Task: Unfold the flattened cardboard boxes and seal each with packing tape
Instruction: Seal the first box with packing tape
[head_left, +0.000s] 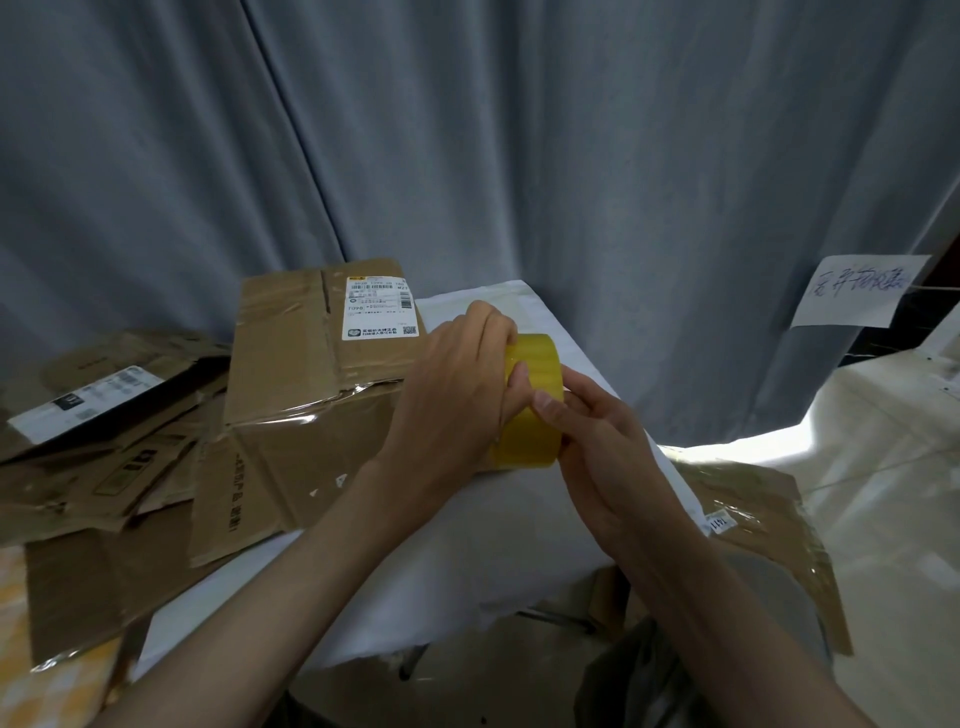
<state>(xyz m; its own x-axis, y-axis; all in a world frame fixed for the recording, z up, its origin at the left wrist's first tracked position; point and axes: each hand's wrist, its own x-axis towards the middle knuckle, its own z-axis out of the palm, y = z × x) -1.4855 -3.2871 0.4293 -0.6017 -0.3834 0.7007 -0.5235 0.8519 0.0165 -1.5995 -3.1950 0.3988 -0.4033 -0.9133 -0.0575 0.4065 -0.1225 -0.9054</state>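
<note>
A yellow roll of packing tape (535, 405) is held up over the white-covered table (467, 561). My left hand (457, 395) grips the roll from the left, fingers curled over its top and thumb on its face. My right hand (587, 441) holds the roll from the right, its thumb pressing on the roll's outer band. An unfolded cardboard box (311, 384) with a white shipping label stands on the table to the left of my hands, glossy tape across its seams. Its front flap hangs down.
A heap of flattened cardboard boxes (104, 431) lies at the left. Another flattened, taped box (753, 519) lies low on the right beside the table. A grey curtain (467, 156) hangs behind, with a handwritten paper note (857, 291) pinned at the right.
</note>
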